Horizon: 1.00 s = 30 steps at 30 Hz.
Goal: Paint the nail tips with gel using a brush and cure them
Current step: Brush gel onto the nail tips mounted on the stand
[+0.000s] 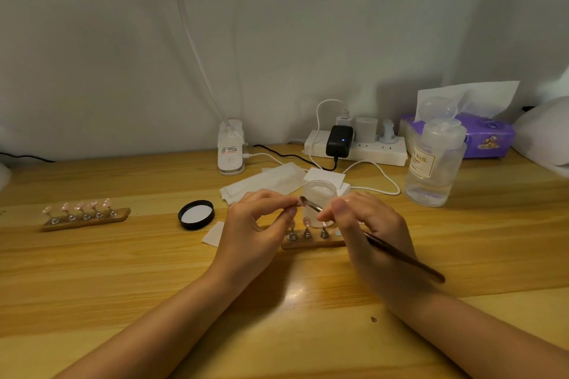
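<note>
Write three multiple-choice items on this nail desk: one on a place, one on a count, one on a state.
1. Where does the round black jar lid lie?
A. on the purple tissue pack
B. on the wooden desk, left of the hands
C. on the jar

2. How many pink nail tips stand on the far-left wooden holder?
A. two
B. five
C. eight

3. What is the right hand doing?
A. resting flat
B. gripping the bottle
C. holding a thin dark brush

Key: B, it lies on bare desk beside the left hand; B, five tips show; C, fingers pinch the brush.
</note>
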Available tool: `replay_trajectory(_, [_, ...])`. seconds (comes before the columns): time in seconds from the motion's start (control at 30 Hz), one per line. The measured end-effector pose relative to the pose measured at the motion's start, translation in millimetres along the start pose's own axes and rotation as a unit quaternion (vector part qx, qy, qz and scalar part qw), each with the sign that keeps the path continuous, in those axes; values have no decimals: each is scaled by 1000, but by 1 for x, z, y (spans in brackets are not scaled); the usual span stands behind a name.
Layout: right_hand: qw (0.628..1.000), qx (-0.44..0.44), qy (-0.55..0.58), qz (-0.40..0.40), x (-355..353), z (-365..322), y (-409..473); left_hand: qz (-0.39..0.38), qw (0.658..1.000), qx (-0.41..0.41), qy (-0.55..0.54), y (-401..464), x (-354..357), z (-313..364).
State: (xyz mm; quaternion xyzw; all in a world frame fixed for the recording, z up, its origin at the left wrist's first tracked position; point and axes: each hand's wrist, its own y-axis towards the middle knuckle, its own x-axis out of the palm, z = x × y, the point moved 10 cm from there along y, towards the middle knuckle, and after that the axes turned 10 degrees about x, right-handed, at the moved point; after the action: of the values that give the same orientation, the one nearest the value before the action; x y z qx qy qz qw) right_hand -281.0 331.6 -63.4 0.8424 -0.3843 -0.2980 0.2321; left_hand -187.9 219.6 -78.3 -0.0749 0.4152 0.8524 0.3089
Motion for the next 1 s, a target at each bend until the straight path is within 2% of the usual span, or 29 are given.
replay_trajectory(0.13, [998,39,35,22,-9,10,-1,-1,1000,-2,0,0,-1,0])
replay_trajectory(0.3, [1000,-13,2,-6,2,-2,0,1,1000,-5,2,0,-1,-1])
replay_trajectory(0.47, [996,64,60,10,-8,17,-1,3,1000,-7,-6,-1,-2,-2])
replay_trajectory(0.67, [1000,4,20,-14,1,-2,0,16,1000,-1,-18,-1,-3,-1])
replay_trajectory(0.87, [986,68,153,-7,-8,14,-2,18,999,-5,-32,-2,-4,-1])
replay_trajectory(1.0, [997,35,67,-10,-5,2,-1,3,999,32,-35,-1,-1,10])
